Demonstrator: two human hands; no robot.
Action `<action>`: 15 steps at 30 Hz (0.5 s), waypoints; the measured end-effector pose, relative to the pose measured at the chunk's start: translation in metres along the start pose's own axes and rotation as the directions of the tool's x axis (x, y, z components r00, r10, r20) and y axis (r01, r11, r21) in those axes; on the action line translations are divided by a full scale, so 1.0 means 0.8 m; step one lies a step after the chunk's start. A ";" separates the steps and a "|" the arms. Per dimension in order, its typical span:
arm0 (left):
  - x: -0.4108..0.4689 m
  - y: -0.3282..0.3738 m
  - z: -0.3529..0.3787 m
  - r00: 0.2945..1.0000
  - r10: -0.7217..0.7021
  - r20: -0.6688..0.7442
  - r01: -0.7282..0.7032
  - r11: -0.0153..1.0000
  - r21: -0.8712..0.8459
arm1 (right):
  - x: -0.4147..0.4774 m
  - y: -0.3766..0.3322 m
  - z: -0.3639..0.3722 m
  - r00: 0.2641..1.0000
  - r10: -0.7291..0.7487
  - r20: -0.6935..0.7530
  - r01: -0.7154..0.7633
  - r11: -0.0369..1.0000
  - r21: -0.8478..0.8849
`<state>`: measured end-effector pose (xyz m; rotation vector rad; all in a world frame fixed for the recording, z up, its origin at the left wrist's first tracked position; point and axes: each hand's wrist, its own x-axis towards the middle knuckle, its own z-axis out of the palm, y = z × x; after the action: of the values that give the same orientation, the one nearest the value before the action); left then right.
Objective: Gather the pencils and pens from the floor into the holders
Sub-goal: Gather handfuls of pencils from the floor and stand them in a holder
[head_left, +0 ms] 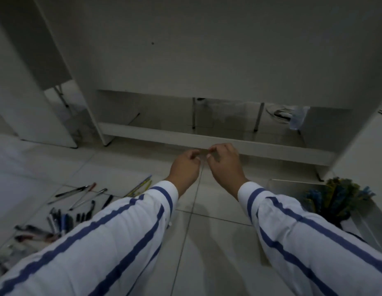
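Note:
Both my arms, in white sleeves with blue stripes, reach forward over the tiled floor. My left hand (185,167) and my right hand (224,163) hover side by side with fingers loosely curled and fingertips almost touching; I see nothing held in either. Several pens (79,195) lie scattered on the floor at the left, more of them bunched together (64,221) beside my left sleeve. A pair of yellow and blue pencils (140,186) lies just left of my left wrist. At the right stands a clear holder (365,221) with a blue and yellow bundle (335,199) in it.
A white cabinet (207,60) stands straight ahead, its low bottom rail (185,135) just beyond my hands. Thin metal legs (193,114) show behind it. A white panel (25,103) stands at the left. Bare white tiles (207,242) lie between my arms.

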<state>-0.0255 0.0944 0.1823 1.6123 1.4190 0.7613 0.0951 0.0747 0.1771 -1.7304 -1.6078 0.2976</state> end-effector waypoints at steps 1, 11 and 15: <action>-0.002 -0.011 -0.019 1.000 0.002 -0.024 -0.001 0.999 0.032 | 0.000 -0.015 0.012 1.000 -0.012 0.025 0.012 1.000 -0.006; -0.014 -0.124 -0.159 0.994 0.003 -0.106 0.023 0.969 0.244 | -0.026 -0.120 0.148 0.948 0.002 0.317 0.011 0.999 -0.038; -0.001 -0.192 -0.188 0.996 -0.053 -0.077 0.073 0.955 0.289 | -0.042 -0.122 0.204 0.886 0.128 0.446 -0.112 0.992 -0.061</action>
<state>-0.2282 0.1242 0.1170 1.7656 1.6869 0.5943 -0.0870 0.0954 0.1162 -1.8851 -1.8333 0.7859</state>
